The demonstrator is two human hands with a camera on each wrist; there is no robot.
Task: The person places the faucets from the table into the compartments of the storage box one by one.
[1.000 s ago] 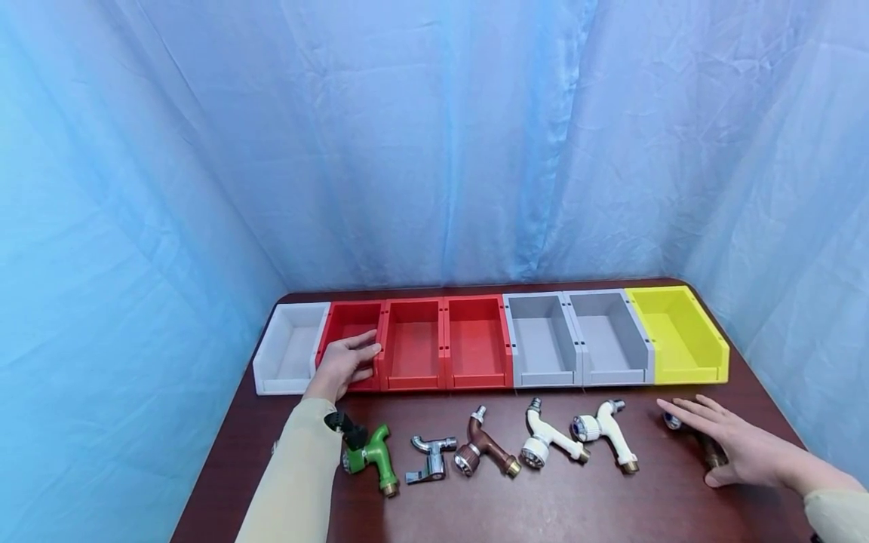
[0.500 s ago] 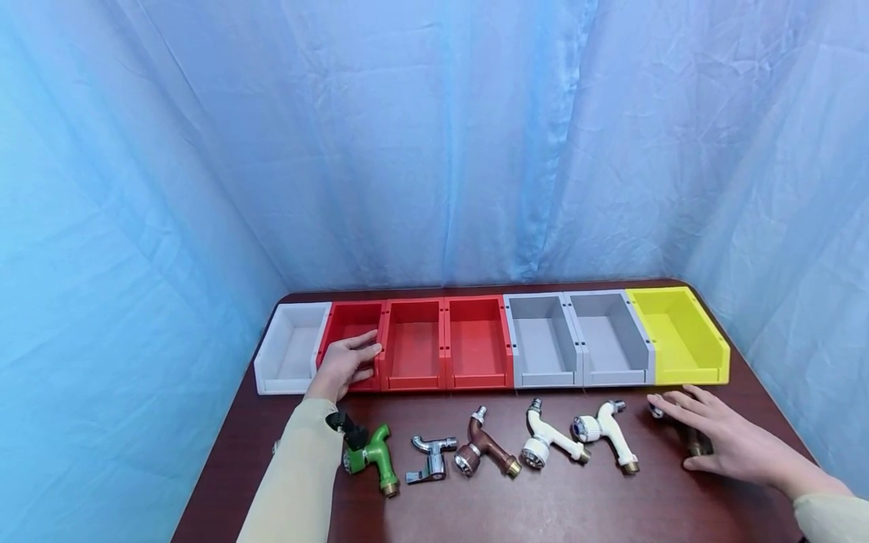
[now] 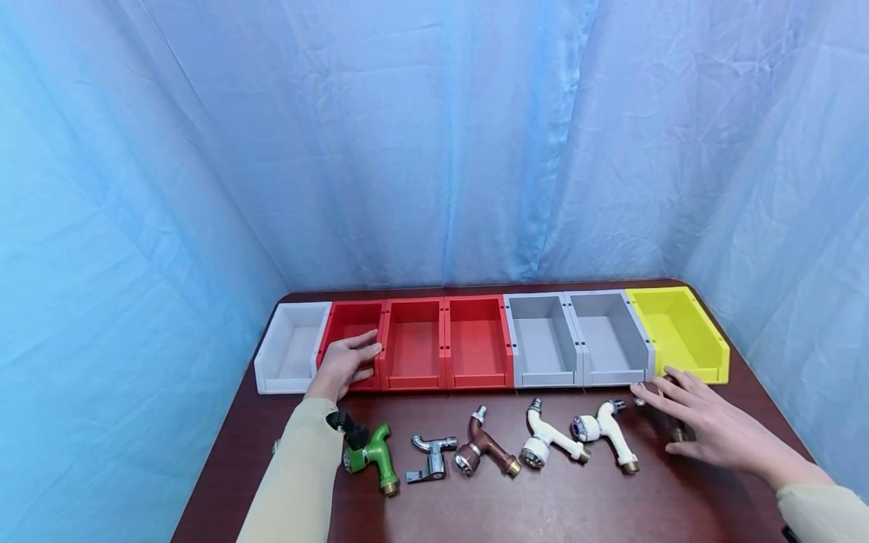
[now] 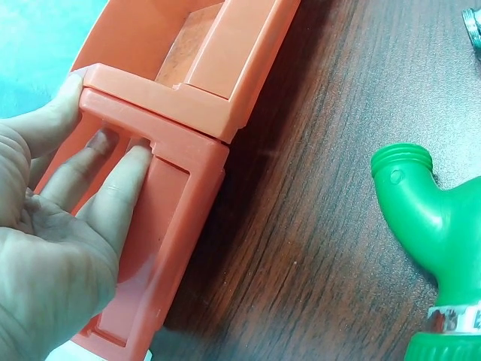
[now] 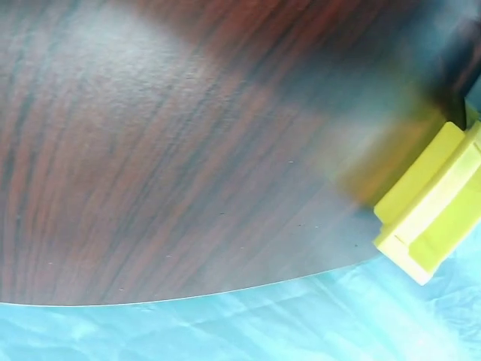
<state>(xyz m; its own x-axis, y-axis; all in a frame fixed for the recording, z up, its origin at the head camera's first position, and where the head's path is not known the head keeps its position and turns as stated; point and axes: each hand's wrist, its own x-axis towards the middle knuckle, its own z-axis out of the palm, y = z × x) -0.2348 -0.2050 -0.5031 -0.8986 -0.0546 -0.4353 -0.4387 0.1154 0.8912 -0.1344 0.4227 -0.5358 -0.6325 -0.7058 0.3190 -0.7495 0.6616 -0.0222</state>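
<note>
My left hand (image 3: 344,364) is at the leftmost red bin (image 4: 192,162). In the left wrist view its fingers (image 4: 120,192) press the bin's inner side wall, with another digit over the rim at the seam. On the right, my right hand (image 3: 713,422) grips a dark tap (image 3: 672,431) with a brass threaded end, mostly hidden under the fingers, just in front of the yellow bin (image 3: 714,375). The right wrist view shows neither hand nor tap clearly. Closest to the left forearm lies a green tap (image 3: 382,460).
Bins stand in a row: white (image 3: 290,385), red (image 3: 416,382), grey (image 3: 546,379) and yellow. Before them lie a chrome tap (image 3: 434,458), a brown tap (image 3: 485,443) and two white taps (image 3: 553,436). Another metal piece (image 3: 275,446) shows partly behind the left sleeve.
My right hand has moved left and away from me with the dark tap, towards the bins. The left hand and the other taps have stayed put.
</note>
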